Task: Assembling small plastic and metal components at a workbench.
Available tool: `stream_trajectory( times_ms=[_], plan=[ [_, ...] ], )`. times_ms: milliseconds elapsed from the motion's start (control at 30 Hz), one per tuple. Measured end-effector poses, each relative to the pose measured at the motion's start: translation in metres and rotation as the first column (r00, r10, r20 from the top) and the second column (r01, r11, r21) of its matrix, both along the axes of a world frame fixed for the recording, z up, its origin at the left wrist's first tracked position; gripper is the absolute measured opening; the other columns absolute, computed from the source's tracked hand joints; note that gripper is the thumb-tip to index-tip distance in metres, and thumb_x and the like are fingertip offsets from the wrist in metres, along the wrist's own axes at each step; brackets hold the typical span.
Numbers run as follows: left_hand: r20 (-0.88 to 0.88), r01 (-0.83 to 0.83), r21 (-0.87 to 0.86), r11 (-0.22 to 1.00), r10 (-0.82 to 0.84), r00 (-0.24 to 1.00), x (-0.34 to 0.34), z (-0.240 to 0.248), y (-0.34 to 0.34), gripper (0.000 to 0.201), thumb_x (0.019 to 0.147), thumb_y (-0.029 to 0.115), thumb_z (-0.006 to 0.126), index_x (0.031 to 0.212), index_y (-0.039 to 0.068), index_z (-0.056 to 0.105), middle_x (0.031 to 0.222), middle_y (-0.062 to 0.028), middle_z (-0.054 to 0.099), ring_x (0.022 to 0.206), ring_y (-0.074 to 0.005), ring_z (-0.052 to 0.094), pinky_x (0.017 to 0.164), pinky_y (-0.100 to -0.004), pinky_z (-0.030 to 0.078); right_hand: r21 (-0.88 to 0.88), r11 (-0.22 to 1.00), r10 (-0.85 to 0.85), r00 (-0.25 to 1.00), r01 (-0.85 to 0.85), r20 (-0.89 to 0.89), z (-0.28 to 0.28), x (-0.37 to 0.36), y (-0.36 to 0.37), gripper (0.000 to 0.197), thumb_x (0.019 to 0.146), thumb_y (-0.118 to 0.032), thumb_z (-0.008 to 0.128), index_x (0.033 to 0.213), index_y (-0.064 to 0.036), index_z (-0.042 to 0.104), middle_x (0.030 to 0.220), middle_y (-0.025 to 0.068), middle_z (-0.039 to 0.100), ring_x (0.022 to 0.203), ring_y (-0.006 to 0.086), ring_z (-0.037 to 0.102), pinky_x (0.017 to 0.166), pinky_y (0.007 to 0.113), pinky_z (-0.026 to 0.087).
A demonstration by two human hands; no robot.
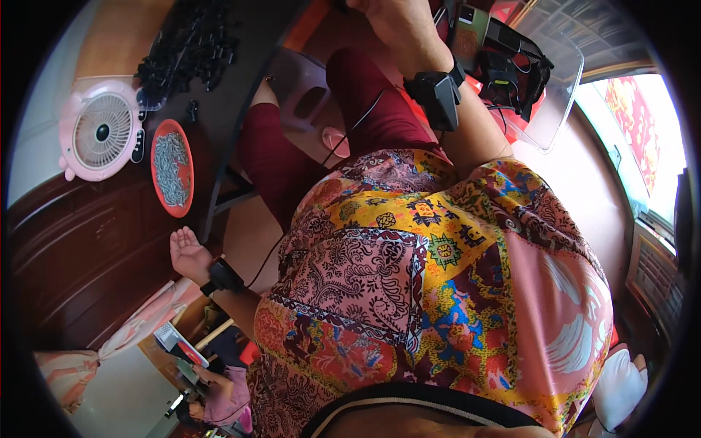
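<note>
My left hand (190, 257) is beside the dark table's edge, palm turned up and fingers loosely curled, with nothing in it. Nearest to it is an oval-looking red dish (190, 186) holding many small silver screw-like pieces (171, 168). Beyond the dish lies a heap of small black parts (186, 55), and one loose black piece (193, 111) sits apart from it. My right hand (398, 22) reaches to the top of the view, above my lap. Its fingers are cut off by the upper edge, so what they touch is hidden. Both wrists wear black strapped devices.
A pink fan (102, 133) stands left of the dish. At upper right, a clear plastic bin (566, 109), a green phone-like device (469, 33) and black gear with cables (504, 77) are close to my right forearm. A thin cable crosses my lap. Another person (228, 398) is at lower left.
</note>
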State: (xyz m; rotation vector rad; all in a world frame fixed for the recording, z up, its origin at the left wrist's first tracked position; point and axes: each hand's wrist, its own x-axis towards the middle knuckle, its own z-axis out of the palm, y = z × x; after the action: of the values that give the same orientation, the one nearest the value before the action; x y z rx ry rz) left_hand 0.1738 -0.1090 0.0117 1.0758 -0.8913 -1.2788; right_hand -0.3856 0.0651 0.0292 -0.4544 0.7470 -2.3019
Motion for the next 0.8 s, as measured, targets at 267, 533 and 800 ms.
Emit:
stream_trajectory(
  times_ms=[267, 533, 800],
  plan=[
    [0.005, 0.176, -0.03, 0.984, -0.176, 0.984, -0.019, -0.005, -0.005, 0.033, 0.094, 0.025, 0.05, 0.111, -0.003, 0.057, 0.105, -0.0148, 0.061, 0.101, -0.0279, 0.058, 0.096, -0.0379, 0.045, 0.113, 0.989, 0.114, 0.984, -0.099, -0.136, 0.023, 0.035, -0.011, 0.008, 0.09, -0.016, 0.062, 0.09, -0.0083, 0.063, 0.078, -0.0005, 0.061, 0.067, 0.0071, 0.054, 0.058, 0.02, 0.041],
    [0.057, 0.19, -0.133, 0.973, -0.184, 0.981, -0.047, 0.006, 0.006, 0.03, 0.095, 0.029, 0.048, 0.106, 0.003, 0.058, 0.096, -0.0082, 0.062, 0.084, -0.0194, 0.058, 0.073, -0.0297, 0.044, 0.132, 0.991, 0.076, 0.89, -0.018, -0.449, 0.012, 0.034, -0.066, 0.005, 0.088, -0.013, 0.065, 0.089, -0.0073, 0.064, 0.075, -0.0013, 0.061, 0.061, 0.006, 0.052, 0.055, 0.019, 0.041],
    [0.107, 0.166, -0.306, 0.937, -0.139, 0.984, -0.096, -0.011, 0.007, 0.021, 0.094, 0.02, 0.049, 0.098, 0.003, 0.061, 0.08, -0.0032, 0.063, 0.062, -0.0072, 0.051, 0.054, -0.0197, 0.034, 0.298, 0.953, 0.135, 0.79, 0.063, -0.599, -0.021, 0.039, -0.119, 0.008, 0.089, -0.013, 0.064, 0.091, -0.0054, 0.064, 0.074, -0.0025, 0.06, 0.062, 0.006, 0.051, 0.056, 0.02, 0.04]
  ],
)
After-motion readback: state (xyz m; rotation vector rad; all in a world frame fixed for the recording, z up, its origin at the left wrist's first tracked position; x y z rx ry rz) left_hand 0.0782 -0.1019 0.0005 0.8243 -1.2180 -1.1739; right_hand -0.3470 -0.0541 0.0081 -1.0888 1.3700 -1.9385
